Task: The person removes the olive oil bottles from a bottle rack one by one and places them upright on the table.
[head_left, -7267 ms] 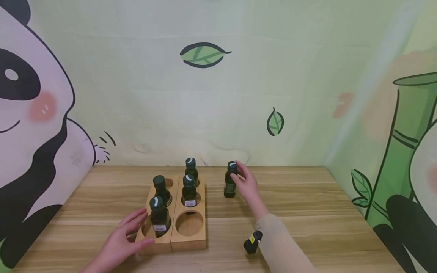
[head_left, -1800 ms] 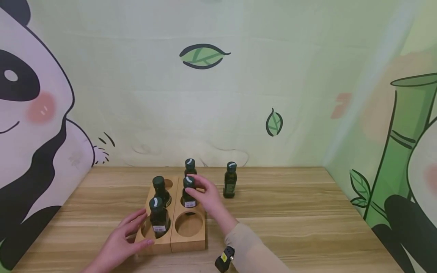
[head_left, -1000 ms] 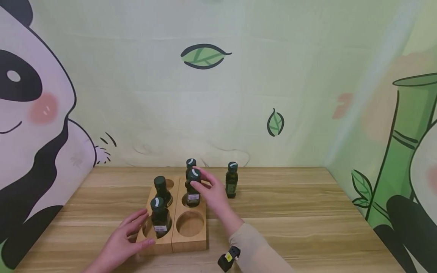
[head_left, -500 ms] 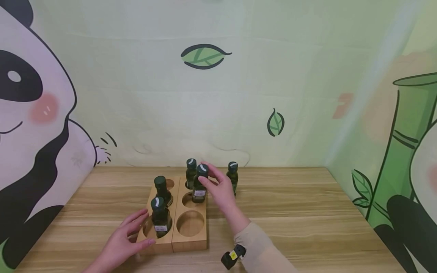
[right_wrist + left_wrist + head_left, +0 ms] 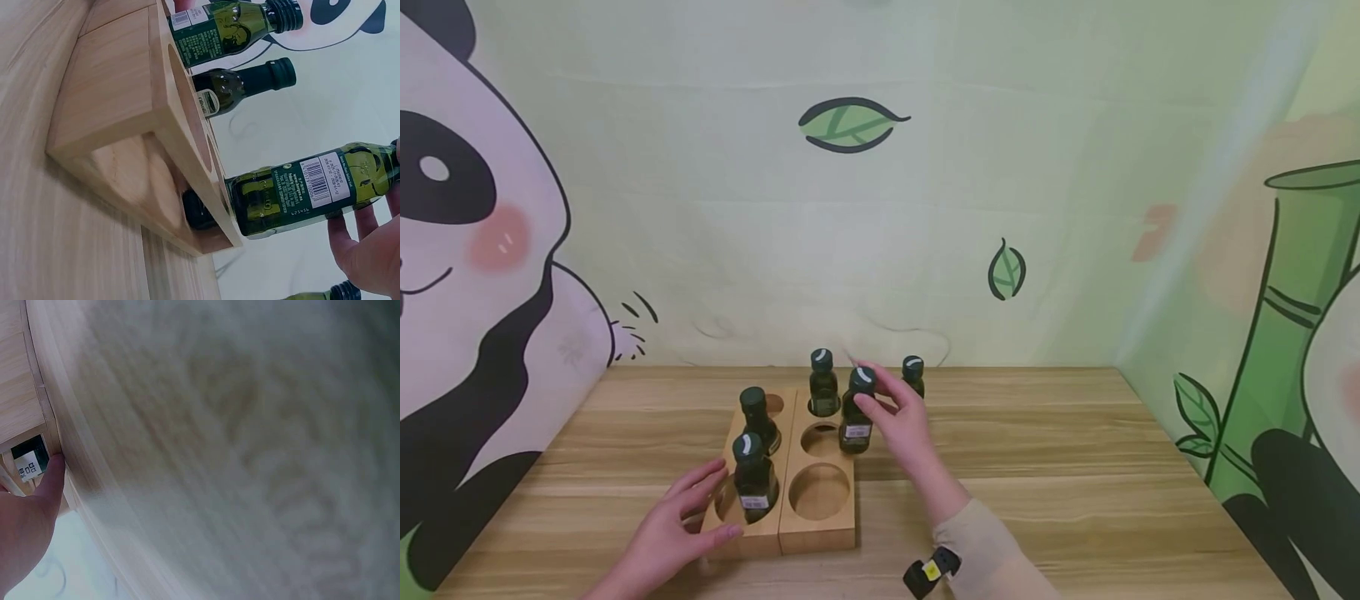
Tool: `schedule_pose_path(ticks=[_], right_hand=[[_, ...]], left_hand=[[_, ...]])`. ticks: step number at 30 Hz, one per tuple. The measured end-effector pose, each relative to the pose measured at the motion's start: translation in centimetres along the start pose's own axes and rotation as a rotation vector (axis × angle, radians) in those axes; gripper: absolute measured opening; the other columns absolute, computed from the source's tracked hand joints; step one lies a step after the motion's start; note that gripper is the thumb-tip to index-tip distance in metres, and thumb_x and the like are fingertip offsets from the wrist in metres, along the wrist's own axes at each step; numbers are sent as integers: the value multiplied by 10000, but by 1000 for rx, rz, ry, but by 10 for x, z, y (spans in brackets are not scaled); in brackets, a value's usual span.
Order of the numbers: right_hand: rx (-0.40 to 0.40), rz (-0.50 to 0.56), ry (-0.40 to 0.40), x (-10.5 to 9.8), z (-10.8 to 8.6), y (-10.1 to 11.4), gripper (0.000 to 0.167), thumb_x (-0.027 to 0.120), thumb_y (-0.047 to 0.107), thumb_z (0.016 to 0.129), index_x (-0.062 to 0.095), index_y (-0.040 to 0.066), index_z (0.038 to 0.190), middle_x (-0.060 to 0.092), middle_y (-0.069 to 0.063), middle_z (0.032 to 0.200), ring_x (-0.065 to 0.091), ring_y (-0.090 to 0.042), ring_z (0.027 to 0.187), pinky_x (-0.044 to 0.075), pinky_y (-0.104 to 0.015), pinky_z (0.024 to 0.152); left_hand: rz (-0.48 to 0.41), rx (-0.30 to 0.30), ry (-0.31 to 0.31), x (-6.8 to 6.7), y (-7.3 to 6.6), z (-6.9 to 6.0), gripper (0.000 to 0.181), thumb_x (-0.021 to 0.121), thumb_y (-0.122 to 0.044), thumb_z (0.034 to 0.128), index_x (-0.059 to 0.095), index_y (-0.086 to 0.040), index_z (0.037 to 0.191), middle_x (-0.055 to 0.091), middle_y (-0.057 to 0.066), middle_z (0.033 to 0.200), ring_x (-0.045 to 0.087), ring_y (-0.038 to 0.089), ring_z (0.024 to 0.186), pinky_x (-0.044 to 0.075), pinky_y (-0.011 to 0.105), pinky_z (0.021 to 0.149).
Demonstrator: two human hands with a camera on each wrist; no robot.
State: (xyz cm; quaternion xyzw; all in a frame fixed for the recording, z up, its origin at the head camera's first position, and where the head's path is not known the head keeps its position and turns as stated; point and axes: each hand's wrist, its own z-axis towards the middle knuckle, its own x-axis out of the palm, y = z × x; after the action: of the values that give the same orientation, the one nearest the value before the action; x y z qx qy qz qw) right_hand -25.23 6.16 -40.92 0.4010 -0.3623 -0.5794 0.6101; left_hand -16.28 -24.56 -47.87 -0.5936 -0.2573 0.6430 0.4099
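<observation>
My right hand (image 5: 904, 425) pinches a small green glass bottle (image 5: 856, 421) with a dark cap between thumb and fingers. It hangs at the right edge of the wooden bottle rack (image 5: 816, 533); in the right wrist view the held bottle's (image 5: 294, 194) base is out of its hole. The left hand (image 5: 662, 521) rests at the rack's front left corner, thumb at the front and fingers along the side. Close to those fingers stands the front left bottle (image 5: 754, 479). Other bottles fill the left middle hole (image 5: 758, 423) and the back right hole (image 5: 823, 392).
Behind the right hand another green bottle (image 5: 913, 371) stands on the wooden table (image 5: 1037, 450), mostly hidden. A small black device (image 5: 931, 572) is strapped to the right wrist. A printed cloth backdrop (image 5: 880, 233) rises at the table's back edge.
After leaving the upright bottle on the table at right, my right hand took the bottle from the right middle hole, raised it and moved it right. The left hand has stayed put.
</observation>
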Motion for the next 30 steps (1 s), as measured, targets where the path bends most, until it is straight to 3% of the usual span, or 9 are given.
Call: schedule_pose_path(ticks=[9,21,30], right_hand=[[22,-14,-26,-17,-6,-4,418,701,25,910,619,27,1320,622,-174,1246,591,-273,1106,525,-371,933],[93,-40,-87,-38,-12,-14,417,683,29,918,620,60,1330,628,-162,1194,575,-218,1069,484,-437,991],[121,-53,-137,-56,-15,-20,420,676,10,921,608,30,1335,615,-205,1248,566,-288,1133,492,-434,988]], left_hand=[[-8,6,-2,0,0,-1,771,861,-274,784,517,30,1403,387,147,1495,552,449,1172,576,450,831],[-3,9,-10,0,-1,-1,769,863,-274,781,522,35,1398,389,160,1489,551,459,1171,576,454,827],[5,8,-7,0,-1,0,784,866,-300,774,525,34,1396,392,155,1492,543,455,1187,578,445,824]])
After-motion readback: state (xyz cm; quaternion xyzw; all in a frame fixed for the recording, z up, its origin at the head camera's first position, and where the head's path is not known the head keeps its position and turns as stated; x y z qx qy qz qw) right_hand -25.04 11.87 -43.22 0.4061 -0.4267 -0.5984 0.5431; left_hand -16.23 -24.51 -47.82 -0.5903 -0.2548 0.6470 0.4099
